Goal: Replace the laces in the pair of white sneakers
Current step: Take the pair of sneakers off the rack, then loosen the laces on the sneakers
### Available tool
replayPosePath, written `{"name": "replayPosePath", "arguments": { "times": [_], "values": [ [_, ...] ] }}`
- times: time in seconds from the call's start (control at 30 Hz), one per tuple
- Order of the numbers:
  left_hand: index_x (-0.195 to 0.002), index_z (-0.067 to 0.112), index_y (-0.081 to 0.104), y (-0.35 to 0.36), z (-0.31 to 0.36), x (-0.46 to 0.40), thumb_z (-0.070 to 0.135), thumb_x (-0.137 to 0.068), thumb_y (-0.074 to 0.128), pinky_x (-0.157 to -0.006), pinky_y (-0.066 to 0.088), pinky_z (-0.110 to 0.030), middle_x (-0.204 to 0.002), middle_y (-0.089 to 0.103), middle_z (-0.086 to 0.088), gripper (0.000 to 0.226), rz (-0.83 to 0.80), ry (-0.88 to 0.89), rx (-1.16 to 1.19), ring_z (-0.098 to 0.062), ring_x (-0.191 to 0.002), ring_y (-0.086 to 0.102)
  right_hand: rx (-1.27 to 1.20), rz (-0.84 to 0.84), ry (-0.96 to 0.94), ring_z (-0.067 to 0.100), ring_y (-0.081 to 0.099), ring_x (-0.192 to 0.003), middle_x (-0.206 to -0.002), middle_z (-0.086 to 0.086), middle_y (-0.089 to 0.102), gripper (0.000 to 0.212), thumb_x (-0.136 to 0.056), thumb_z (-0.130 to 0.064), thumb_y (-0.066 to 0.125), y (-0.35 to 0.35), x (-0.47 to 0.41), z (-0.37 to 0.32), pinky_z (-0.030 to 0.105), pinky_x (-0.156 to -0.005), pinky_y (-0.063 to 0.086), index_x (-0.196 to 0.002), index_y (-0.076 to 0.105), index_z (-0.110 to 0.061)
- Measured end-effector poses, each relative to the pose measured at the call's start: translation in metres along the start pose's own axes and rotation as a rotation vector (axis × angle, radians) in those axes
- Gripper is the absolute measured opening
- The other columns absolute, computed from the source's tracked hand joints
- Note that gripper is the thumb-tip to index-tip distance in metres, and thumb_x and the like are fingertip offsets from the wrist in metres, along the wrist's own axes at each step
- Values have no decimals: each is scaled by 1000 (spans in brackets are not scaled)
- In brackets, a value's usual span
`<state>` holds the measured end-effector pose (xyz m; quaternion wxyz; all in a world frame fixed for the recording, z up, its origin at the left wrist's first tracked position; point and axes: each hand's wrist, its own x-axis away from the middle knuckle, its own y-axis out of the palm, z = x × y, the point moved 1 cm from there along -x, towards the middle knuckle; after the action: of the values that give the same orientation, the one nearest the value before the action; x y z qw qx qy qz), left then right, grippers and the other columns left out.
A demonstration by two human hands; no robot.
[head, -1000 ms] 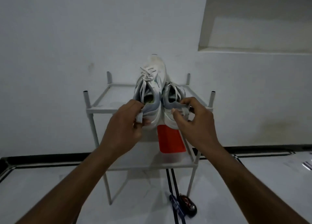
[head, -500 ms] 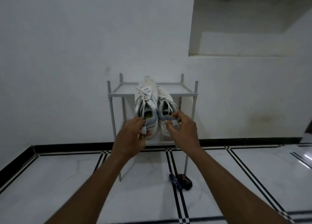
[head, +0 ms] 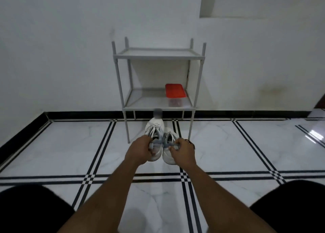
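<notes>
Two white sneakers with grey heels and white laces are held side by side low over the marble floor, toes pointing away from me. My left hand (head: 139,151) grips the heel of the left sneaker (head: 155,127). My right hand (head: 183,152) grips the heel of the right sneaker (head: 169,159). Both sneakers are in front of the grey rack (head: 159,57). My fingers hide the heel tabs.
The grey two-shelf rack stands against the white wall. A clear box with a red lid (head: 175,91) sits on its lower shelf at the right. White marble floor (head: 52,144) with black stripes spreads all round. My dark-clad knees (head: 29,208) frame the bottom corners.
Both sneakers have come off the rack's top shelf and down to near the floor, still in my hands. I have moved back and lower, so the whole rack and red-lidded box show.
</notes>
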<state>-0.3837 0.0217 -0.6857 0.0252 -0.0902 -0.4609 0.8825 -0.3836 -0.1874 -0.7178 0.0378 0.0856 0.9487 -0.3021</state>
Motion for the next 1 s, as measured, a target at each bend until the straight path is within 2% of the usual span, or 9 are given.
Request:
{"name": "replayPosePath", "arguments": {
  "times": [0.2, 0.37, 0.53, 0.6, 0.7, 0.77, 0.83, 0.93, 1.0],
  "values": [
    [-108, 16, 68, 87, -55, 19, 29, -78, 79, -79, 48, -33, -106, 68, -5, 35, -116, -166, 4, -28, -99, 66, -5, -95, 150, 15, 64, -79, -85, -5, 66, 20, -89, -19, 82, 56, 22, 92, 28, -72, 45, -96, 63, -18],
    [-104, 16, 71, 143, -92, 32, 30, -78, 80, -73, 38, -28, -106, 68, -3, 31, -264, -219, -20, -27, -101, 66, 68, -176, 173, 11, 63, -81, -87, -8, 67, 19, -91, -21, 80, 81, 43, 147, 27, -71, 45, -105, 67, -19],
    [-117, 21, 70, 182, -112, 55, 36, -81, 74, -83, 46, -30, -118, 65, -2, 39, -425, -231, -99, -27, -111, 64, 137, -198, 237, 24, 69, -93, -99, 4, 72, 13, -90, -19, 75, 95, 67, 183, 33, -75, 51, -101, 68, -17],
    [-112, 29, 67, 183, -110, 61, 53, -79, 64, -83, 53, -34, -114, 64, 6, 41, -420, -222, -234, -25, -108, 67, 160, -202, 240, 26, 67, -92, -100, 6, 69, 10, -90, -21, 72, 98, 71, 190, 34, -73, 50, -97, 65, -16],
    [-103, 26, 66, 187, -98, 57, 63, -72, 61, -79, 53, -35, -105, 65, 6, 48, -296, -210, -370, -22, -102, 65, 163, -218, 235, 24, 66, -94, -106, 3, 66, 25, -88, -28, 72, 97, 70, 191, 38, -76, 55, -109, 64, -17],
    [-97, 25, 65, 193, -84, 46, 56, -77, 63, -72, 55, -35, -99, 64, 5, 37, -183, -208, -293, -22, -97, 64, 150, -228, 243, 22, 66, -96, -111, 1, 65, 44, -85, -35, 77, 95, 67, 193, 40, -79, 57, -123, 57, -23],
    [-94, 25, 60, 204, -72, 29, 45, -89, 59, -69, 54, -37, -97, 61, 3, 21, -109, -203, -198, -24, -93, 65, 125, -218, 264, 18, 65, -96, -112, -4, 64, 55, -81, -41, 82, 90, 65, 194, 39, -79, 58, -125, 51, -28],
    [-98, 29, 59, 218, -43, 3, 43, -95, 53, -75, 56, -41, -100, 61, 5, 16, -157, -232, -32, -20, -91, 65, 71, -216, 283, 12, 66, -95, -111, -10, 63, 58, -77, -43, 85, 84, 61, 195, 35, -79, 57, -123, 53, -29],
    [-95, 27, 59, 229, -28, -8, 44, -95, 55, -76, 54, -39, -97, 61, 5, 17, -186, -226, -36, -20, -89, 63, 99, -241, 278, 17, 65, -102, -117, -5, 63, 59, -78, -45, 83, 82, 60, 196, 35, -84, 55, -128, 57, -25]
  ]
}}
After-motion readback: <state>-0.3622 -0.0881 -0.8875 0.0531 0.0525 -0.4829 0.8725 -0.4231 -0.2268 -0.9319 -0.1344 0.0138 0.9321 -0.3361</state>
